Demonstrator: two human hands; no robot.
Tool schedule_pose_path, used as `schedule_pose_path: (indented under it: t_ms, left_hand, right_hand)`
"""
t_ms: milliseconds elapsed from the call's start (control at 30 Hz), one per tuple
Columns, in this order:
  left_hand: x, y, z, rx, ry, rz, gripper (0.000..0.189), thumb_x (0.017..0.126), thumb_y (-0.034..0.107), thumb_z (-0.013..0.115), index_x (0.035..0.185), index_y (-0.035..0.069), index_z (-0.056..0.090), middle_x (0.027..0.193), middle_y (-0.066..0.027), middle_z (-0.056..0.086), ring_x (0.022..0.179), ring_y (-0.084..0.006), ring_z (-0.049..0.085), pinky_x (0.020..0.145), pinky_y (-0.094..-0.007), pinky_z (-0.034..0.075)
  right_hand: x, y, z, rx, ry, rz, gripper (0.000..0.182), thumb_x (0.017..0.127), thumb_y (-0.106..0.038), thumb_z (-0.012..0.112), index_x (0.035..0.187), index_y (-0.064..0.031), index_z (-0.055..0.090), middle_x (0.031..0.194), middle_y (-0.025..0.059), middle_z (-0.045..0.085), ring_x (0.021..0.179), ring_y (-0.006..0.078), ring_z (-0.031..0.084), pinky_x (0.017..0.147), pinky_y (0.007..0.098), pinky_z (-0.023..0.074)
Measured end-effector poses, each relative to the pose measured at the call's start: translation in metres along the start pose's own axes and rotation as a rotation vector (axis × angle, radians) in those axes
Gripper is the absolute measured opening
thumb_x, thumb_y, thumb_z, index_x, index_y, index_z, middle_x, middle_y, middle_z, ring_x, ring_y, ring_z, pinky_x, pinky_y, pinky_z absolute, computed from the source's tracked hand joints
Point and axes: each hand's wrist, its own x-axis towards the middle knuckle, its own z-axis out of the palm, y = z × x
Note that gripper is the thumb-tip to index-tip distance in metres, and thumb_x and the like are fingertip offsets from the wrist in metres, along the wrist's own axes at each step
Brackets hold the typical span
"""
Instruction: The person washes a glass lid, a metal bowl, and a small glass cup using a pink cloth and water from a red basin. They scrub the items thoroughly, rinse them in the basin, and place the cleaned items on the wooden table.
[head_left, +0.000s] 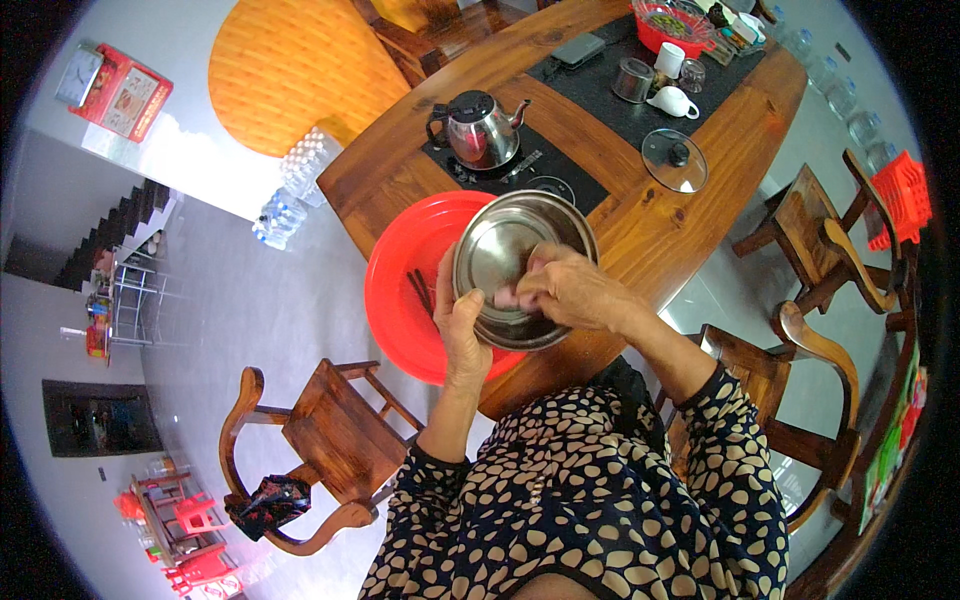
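My left hand (460, 322) grips the near left rim of a shiny stainless steel pot (491, 244), thumb over the edge, tilted so its inside faces me. Inside it, my right hand (574, 289) is closed on a pinkish cloth (517, 297), blurred and pressed near the pot's inner wall. Beneath and left of the pot is a large red plastic basin (394, 292) at the table's edge, with dark chopsticks or similar thin sticks (421, 289) in it. A glass lid with a black knob (674, 160) lies on the wooden table to the right.
On the wooden table (660, 217), a steel electric kettle (480, 135) stands on a black panel beyond the basin. Farther back are a metal canister (633, 80), a white teapot (673, 102), cups and a red basket (667, 37). Wooden chairs (341, 431) flank the table.
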Motion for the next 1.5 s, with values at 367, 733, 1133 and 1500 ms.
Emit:
schedule_pose_path:
  t_ms: [367,733,1133,1500]
  left_hand:
    - [-0.003,0.002,-0.001,0.101,-0.018,0.103,0.065,0.076,0.014,0.055,0.137,0.000,0.037,0.132,-0.0118,0.046,0.117,-0.0225,0.049,0.099,-0.0355,0.041]
    - [-0.007,0.015,0.010,-0.527,0.072,-0.278,0.053,0.080,0.036,0.047,0.123,0.006,0.052,0.119,-0.0119,0.059,0.111,-0.0313,0.055,0.096,-0.0477,0.044]
    - [-0.016,0.002,0.013,-0.589,-0.002,-0.394,0.070,0.075,0.039,0.044,0.133,0.001,0.041,0.131,-0.0169,0.049,0.123,-0.0319,0.046,0.104,-0.0473,0.038]
    - [-0.021,-0.006,-0.013,-0.665,-0.166,-0.646,0.065,0.079,0.037,0.045,0.134,0.003,0.039,0.124,-0.0256,0.052,0.103,-0.0409,0.058,0.071,-0.0585,0.056]
  right_hand:
    - [-0.013,-0.018,0.013,0.123,-0.064,-0.147,0.018,0.081,-0.009,0.056,0.097,-0.0067,0.063,0.095,0.0188,0.058,0.084,0.0338,0.058,0.072,0.0440,0.0480]
    - [-0.033,-0.033,0.050,-0.167,0.922,-0.351,0.044,0.065,-0.006,0.078,0.104,-0.0026,0.060,0.101,0.0164,0.053,0.083,0.0290,0.054,0.066,0.0357,0.0475]
    - [-0.010,-0.044,0.025,-0.140,1.031,-0.290,0.038,0.069,-0.010,0.073,0.104,-0.0057,0.061,0.098,0.0128,0.054,0.083,0.0292,0.053,0.069,0.0363,0.0432]
    - [0.003,0.009,-0.033,0.288,0.742,-0.222,0.025,0.082,-0.003,0.051,0.105,-0.0007,0.060,0.095,0.0134,0.055,0.088,0.0262,0.056,0.079,0.0329,0.0449]
